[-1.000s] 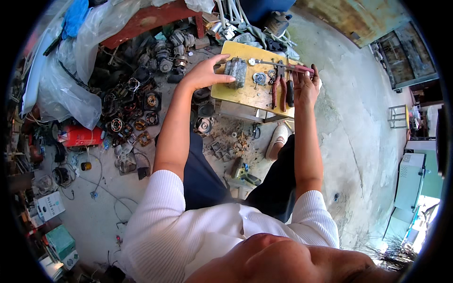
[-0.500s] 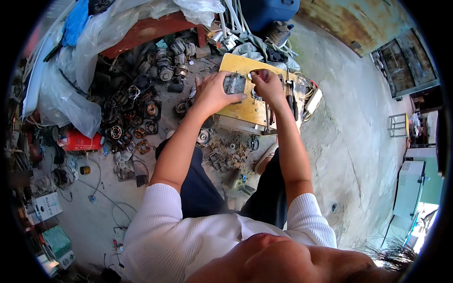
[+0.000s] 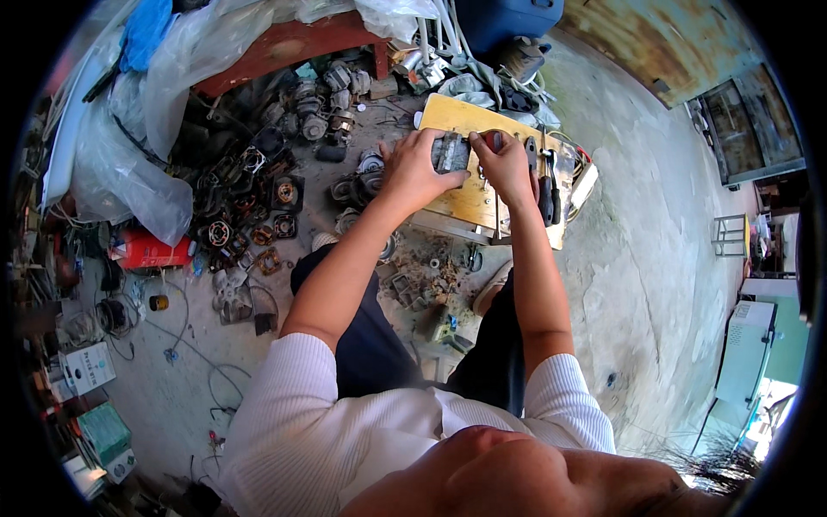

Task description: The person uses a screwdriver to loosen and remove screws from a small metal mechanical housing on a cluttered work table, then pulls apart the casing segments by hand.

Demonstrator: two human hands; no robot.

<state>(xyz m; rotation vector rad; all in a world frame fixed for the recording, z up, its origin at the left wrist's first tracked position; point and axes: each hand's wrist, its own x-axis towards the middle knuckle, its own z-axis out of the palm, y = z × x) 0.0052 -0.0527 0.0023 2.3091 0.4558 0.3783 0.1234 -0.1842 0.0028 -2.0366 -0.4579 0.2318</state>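
Note:
On a low yellow-topped stand [image 3: 444,112], my left hand [image 3: 418,172] grips a grey rectangular metal block [image 3: 451,153], thumb along its near side and fingers at its far left. Just right of the block is my right hand [image 3: 506,168], its fingers pinched together with the tips close to the block's right edge. Whatever those fingertips hold, if anything, is hidden. Tools with black handles [image 3: 546,196] lie beside the right hand, and a thin metal rod [image 3: 497,215] lies near its wrist.
Dirty motor parts [image 3: 284,194] crowd the floor to the left, below a red bench [image 3: 289,52] draped with plastic sheeting [image 3: 159,194]. A white power strip [image 3: 584,189] sits at the stand's right edge. Debris [image 3: 422,280] lies between my legs; a blue container [image 3: 508,21] stands beyond.
My right hand has come nearer to the block's right edge. My left hand keeps its grip on the block. The whole view has shifted slightly.

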